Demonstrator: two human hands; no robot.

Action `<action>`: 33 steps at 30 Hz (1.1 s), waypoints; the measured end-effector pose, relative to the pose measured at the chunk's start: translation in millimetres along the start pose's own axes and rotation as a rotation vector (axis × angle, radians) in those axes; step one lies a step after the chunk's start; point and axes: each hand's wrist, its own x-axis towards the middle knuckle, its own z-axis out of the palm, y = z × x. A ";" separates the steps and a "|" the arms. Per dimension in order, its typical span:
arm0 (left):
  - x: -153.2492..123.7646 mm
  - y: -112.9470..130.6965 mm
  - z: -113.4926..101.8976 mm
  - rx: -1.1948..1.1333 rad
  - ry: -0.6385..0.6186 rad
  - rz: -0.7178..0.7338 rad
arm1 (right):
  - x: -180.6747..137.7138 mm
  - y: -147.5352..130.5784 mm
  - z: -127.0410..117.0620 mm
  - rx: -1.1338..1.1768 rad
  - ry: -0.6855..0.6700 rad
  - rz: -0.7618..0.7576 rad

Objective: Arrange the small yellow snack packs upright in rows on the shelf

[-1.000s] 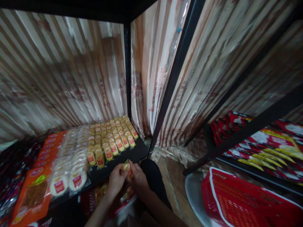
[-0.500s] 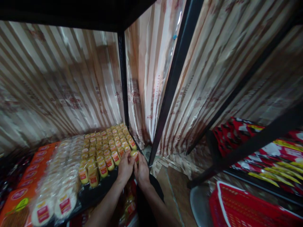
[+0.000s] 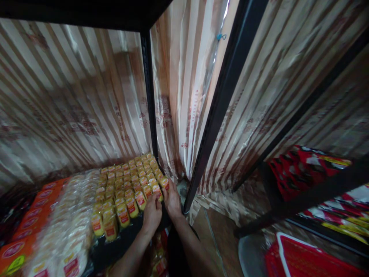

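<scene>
Yellow packs (image 3: 128, 191) by dozens, two hands (image 3: 152, 213) (image 3: 173, 201) alongside, one red basket (image 3: 311, 257)

Small yellow packets (image 3: 127, 192), red-labelled, clear-wrapped, upright, in close rows, on black shelf (image 3: 111, 250)

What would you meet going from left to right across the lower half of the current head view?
Orange packaging, clear-wrapped whitish rounds, yellow packs, the person's right hand, black upright post, red basket.
</scene>
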 end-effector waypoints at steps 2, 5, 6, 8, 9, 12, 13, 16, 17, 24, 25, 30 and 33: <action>1.0 -1.2 1.0 -0.004 0.000 -0.004 | 2.3 2.3 3.6 0.016 -0.010 0.014; 2.7 -2.7 1.6 -0.023 -0.012 0.000 | 4.2 3.7 7.8 0.036 -0.035 0.038; 3.2 -3.1 1.5 -0.026 -0.016 0.005 | 4.5 4.2 9.1 0.043 -0.038 0.045; 4.0 -3.4 0.9 -0.024 -0.022 0.016 | 4.4 5.7 11.4 0.055 -0.031 0.055; 4.2 -3.4 0.4 -0.019 -0.024 0.019 | 4.1 6.8 12.6 0.060 -0.026 0.055; 4.9 -2.7 -1.1 -0.002 -0.033 0.020 | 2.2 10.8 16.4 0.067 -0.024 0.045; 5.1 -2.4 -1.5 0.005 -0.035 0.016 | 1.5 12.1 17.6 0.066 -0.027 0.040; 5.1 -0.8 -2.7 0.032 -0.028 0.017 | -0.2 14.9 20.9 0.060 -0.031 0.030; 4.7 0.0 -3.3 0.043 -0.020 0.023 | -0.7 15.2 21.6 0.057 -0.032 0.026; -7.9 1.8 -12.9 0.065 0.006 0.074 | -12.0 6.9 20.8 0.055 -0.007 0.061; -12.0 0.1 -14.4 0.053 0.008 0.074 | -17.0 4.2 18.9 0.051 0.003 0.053; -49.7 -19.5 -20.5 -0.040 -0.024 0.069 | -64.0 -13.2 -1.7 0.114 0.149 -0.030; -83.4 -38.0 -25.2 -0.025 -0.086 0.059 | -105.3 -21.5 -12.6 0.217 0.123 -0.096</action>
